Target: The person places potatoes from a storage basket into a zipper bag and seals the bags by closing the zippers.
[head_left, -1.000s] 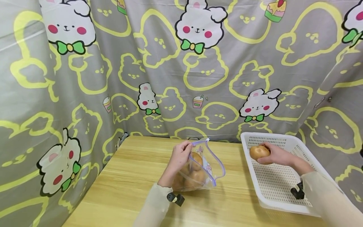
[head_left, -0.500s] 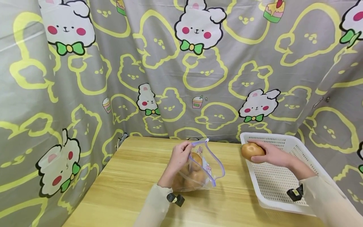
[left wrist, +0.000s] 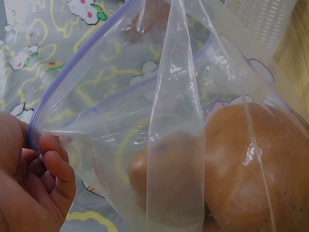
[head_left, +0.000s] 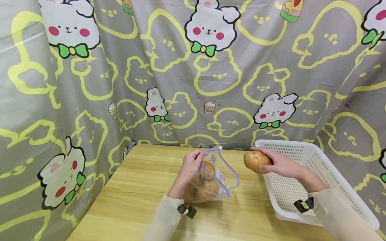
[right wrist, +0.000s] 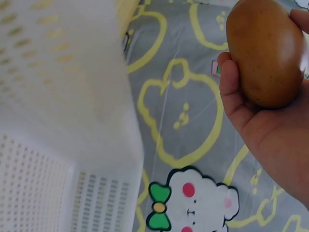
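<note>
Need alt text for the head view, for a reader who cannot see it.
A right hand holds a brown potato between a white basket and a clear bag of potatoes, whose rim the left hand pinches open on a wooden table.

Head view looks down; wrist views close; basket shared.

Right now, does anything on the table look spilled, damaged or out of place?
Nothing stands out. The left hand pinches the rim of the clear zip bag, which stands open with potatoes inside. The right hand holds one potato between the bag and the white basket. Nothing lies spilled on the table.
</note>
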Motion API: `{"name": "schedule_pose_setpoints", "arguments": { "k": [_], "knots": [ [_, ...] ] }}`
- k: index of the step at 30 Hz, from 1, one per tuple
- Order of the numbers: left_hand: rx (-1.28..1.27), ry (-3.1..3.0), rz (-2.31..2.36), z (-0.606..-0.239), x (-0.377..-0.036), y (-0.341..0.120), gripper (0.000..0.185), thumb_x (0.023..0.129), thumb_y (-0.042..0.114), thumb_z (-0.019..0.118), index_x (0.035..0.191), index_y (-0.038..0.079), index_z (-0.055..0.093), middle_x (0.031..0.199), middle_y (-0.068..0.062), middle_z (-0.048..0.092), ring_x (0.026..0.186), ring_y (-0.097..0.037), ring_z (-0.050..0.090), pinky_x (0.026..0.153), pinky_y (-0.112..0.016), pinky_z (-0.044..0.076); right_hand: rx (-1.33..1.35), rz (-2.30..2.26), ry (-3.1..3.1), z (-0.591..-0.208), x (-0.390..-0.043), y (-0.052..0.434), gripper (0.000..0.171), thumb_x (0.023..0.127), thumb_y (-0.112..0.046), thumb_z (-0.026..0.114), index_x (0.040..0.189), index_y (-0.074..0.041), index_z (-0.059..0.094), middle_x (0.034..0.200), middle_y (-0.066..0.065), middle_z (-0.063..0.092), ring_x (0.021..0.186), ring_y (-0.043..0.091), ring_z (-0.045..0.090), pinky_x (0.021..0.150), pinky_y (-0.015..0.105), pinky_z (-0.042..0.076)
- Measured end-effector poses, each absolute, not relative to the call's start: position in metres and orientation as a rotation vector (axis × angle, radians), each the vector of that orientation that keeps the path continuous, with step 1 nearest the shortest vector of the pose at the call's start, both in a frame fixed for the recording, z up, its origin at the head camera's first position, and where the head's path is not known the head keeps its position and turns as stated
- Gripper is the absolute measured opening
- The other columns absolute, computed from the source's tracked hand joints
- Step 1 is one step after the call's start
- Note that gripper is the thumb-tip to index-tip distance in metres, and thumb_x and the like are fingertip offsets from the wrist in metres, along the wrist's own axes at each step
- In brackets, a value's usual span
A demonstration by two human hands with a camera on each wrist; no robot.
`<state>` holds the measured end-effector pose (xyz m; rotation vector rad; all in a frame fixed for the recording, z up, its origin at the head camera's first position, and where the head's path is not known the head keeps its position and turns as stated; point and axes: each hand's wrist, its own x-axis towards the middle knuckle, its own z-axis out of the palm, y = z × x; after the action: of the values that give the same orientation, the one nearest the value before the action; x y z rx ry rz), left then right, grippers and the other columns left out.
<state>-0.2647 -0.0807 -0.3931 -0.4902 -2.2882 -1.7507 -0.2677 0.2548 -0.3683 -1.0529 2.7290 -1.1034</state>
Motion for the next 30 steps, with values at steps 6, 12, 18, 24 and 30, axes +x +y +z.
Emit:
{"name": "schedule_pose_setpoints", "arguments": {
  "k": [6,12,18,24,30],
  "knots": [
    [-0.493,-2.27,-1.754,-0.399,-0.267,-0.08,0.021,0.098,0.01,0.05,0.091,0.001,0.066,0.058,-0.002,0.051,0.04,-0.007,0.041,0.037,-0.018,0.032,-1.075,-1.101,2.723,-0.365,-0.264,0.24,0.062,0.088,-0.02,0.065,0.142,-0.011,0.037,0.118,0.008,0.052,0.099,0.022,0.051,0.08,0.034,0.045],
    [-0.49,-2.282,-1.764,-0.397,-0.267,-0.079,0.021,0.098,0.012,0.049,0.091,0.002,0.066,0.059,-0.002,0.051,0.04,-0.008,0.04,0.037,-0.019,0.031,-1.088,-1.105,2.669,-0.361,-0.261,0.222,0.061,0.089,-0.023,0.065,0.142,-0.012,0.036,0.118,0.009,0.052,0.1,0.023,0.053,0.08,0.033,0.048],
    [-0.497,-2.301,-1.774,-0.384,-0.258,-0.078,0.021,0.098,0.007,0.048,0.092,-0.003,0.065,0.06,-0.011,0.053,0.04,-0.007,0.04,0.038,-0.018,0.031,-1.14,-1.141,2.607,-0.36,-0.257,0.205,0.056,0.088,-0.027,0.069,0.134,-0.012,0.042,0.118,0.006,0.054,0.1,0.021,0.054,0.081,0.032,0.048],
    [-0.485,-2.304,-1.773,-0.395,-0.268,-0.079,0.022,0.099,0.013,0.049,0.094,0.001,0.066,0.059,-0.004,0.051,0.04,-0.007,0.04,0.037,-0.019,0.031,-1.233,-1.191,2.527,-0.364,-0.255,0.191,0.058,0.088,-0.022,0.069,0.138,-0.008,0.042,0.123,0.009,0.052,0.101,0.021,0.054,0.083,0.031,0.048],
    [-0.478,-2.282,-1.771,-0.397,-0.267,-0.078,0.021,0.098,0.011,0.049,0.087,0.003,0.065,0.057,-0.002,0.049,0.04,-0.007,0.038,0.037,-0.019,0.03,-1.241,-1.098,2.621,-0.371,-0.255,0.178,0.065,0.084,-0.033,0.072,0.136,-0.006,0.044,0.12,0.005,0.055,0.099,0.017,0.056,0.081,0.032,0.048]
  ]
}}
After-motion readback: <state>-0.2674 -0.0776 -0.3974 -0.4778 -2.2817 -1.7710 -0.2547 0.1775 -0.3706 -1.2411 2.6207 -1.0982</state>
